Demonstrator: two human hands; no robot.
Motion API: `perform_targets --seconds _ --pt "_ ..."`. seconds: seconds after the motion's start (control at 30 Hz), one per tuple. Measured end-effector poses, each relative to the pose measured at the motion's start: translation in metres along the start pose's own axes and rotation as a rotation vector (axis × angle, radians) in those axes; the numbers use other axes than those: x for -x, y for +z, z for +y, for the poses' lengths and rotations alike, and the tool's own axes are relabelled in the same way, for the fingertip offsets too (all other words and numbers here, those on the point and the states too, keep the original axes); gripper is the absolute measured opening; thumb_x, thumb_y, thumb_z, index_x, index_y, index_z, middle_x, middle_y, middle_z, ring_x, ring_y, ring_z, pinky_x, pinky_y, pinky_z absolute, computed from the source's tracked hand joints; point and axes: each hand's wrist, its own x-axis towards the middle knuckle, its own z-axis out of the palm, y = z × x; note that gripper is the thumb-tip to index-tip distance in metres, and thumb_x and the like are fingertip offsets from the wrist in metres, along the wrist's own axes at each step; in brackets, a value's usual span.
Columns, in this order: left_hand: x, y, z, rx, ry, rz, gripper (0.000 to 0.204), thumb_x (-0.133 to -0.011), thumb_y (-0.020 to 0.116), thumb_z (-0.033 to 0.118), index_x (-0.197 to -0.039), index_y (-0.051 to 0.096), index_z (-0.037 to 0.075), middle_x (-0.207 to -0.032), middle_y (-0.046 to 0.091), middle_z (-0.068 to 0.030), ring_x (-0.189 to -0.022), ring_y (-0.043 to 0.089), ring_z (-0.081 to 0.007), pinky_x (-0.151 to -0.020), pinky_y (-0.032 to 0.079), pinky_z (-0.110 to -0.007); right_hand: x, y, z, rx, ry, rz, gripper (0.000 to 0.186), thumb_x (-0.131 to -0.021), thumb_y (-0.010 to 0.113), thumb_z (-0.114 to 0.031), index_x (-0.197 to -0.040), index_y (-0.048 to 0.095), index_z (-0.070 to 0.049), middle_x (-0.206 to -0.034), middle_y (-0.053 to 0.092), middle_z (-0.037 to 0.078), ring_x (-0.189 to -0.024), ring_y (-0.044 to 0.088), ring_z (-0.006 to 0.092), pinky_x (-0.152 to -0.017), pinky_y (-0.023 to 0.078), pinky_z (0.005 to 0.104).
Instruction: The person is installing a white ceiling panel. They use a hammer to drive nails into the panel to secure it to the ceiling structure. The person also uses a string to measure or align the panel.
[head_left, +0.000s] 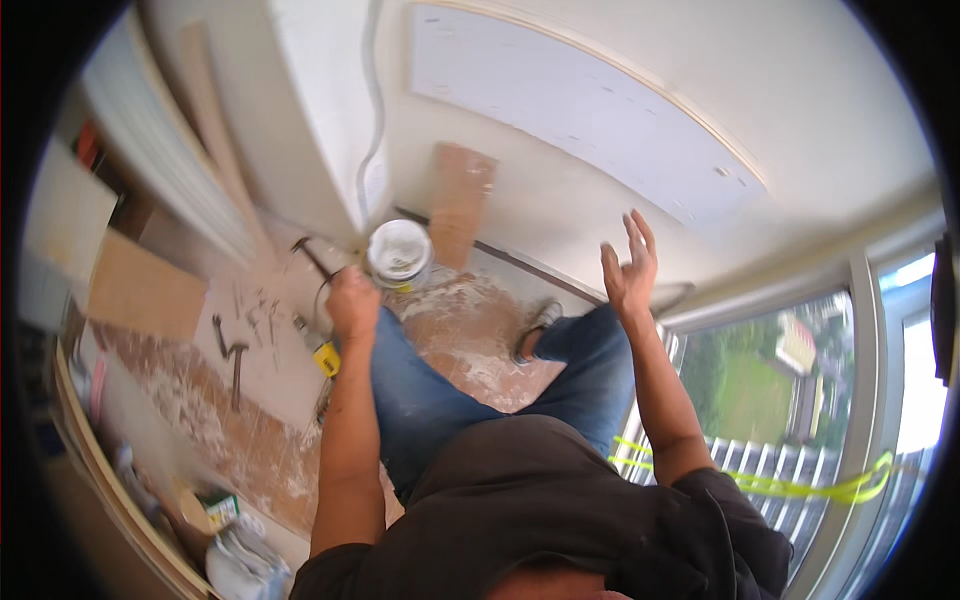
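My left hand [352, 300] is closed on the wire handle of a white plastic bucket [400, 254], which hangs just above the dusty floor near the wall. Dried white compound smears the bucket's rim and inside. My right hand [630, 266] is raised at my side with its fingers spread and nothing in it. Below both arms are my legs in blue jeans, one shoe [538, 326] planted on the floor.
Hammers [236, 362] and small tools lie on the plaster-dusted floor [470, 340] to the left, beside a yellow tool [327, 358]. A brown board [462, 200] leans on the wall under a patched white panel [580, 110]. Window glass [800, 400] is at the right; a bag [240, 560] lies lower left.
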Motion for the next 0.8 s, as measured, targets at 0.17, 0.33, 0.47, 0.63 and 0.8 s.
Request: perform_targets --seconds 0.17,0.33,0.47,0.63,0.8 --pt "0.005 -0.002 -0.014 -0.062 -0.048 -0.043 0.016 -0.086 0.057 0.011 -0.096 0.067 0.006 -0.093 0.070 -0.0194 -0.085 0.066 -0.0418 -0.075 0.052 -0.049 -0.017 -0.033 0.087 -0.238 0.540 0.217 0.055 -0.082 0.074 -0.028 -0.123 0.063 0.006 -0.127 0.062 0.023 -0.104 0.066 0.0314 -0.093 0.050 0.0394" --pt "-0.001 -0.009 -0.013 -0.188 -0.088 -0.075 0.016 -0.087 0.056 0.014 -0.095 0.067 0.005 -0.092 0.070 -0.0190 -0.085 0.067 -0.0411 -0.074 0.052 -0.050 -0.016 -0.062 0.141 0.219 0.676 0.333 0.079 -0.075 0.081 -0.046 -0.130 0.058 0.006 -0.127 0.058 0.027 -0.113 0.060 0.0398 -0.098 0.047 0.0458" --pt "0.003 -0.009 -0.017 -0.202 -0.067 -0.037 0.016 -0.087 0.056 0.015 -0.095 0.066 0.006 -0.090 0.070 -0.0190 -0.083 0.067 -0.0415 -0.073 0.052 -0.051 -0.031 -0.061 0.138 0.388 0.658 0.356 0.107 -0.067 0.087 -0.048 -0.145 0.038 0.006 -0.145 0.041 0.029 -0.131 0.044 0.0430 -0.107 0.038 0.0499" --pt "0.002 -0.002 -0.023 -0.242 -0.055 -0.024 0.016 -0.088 0.056 0.015 -0.095 0.067 0.006 -0.088 0.070 -0.0191 -0.080 0.067 -0.0418 -0.072 0.052 -0.051 -0.049 -0.045 0.141 0.539 0.454 0.383 0.129 -0.062 0.090 -0.051 -0.152 0.018 0.007 -0.157 0.020 0.029 -0.148 0.015 0.0441 -0.116 0.017 0.0598" --pt "0.001 -0.002 -0.021 -0.241 -0.063 -0.039 0.017 -0.089 0.055 0.015 -0.096 0.068 0.007 -0.090 0.071 -0.0186 -0.081 0.068 -0.0411 -0.072 0.052 -0.051 -0.071 -0.035 0.150 0.528 0.402 0.422 0.134 -0.062 0.089 -0.054 -0.155 0.011 0.003 -0.161 0.008 0.029 -0.151 0.002 0.0449 -0.117 0.009 0.0647"
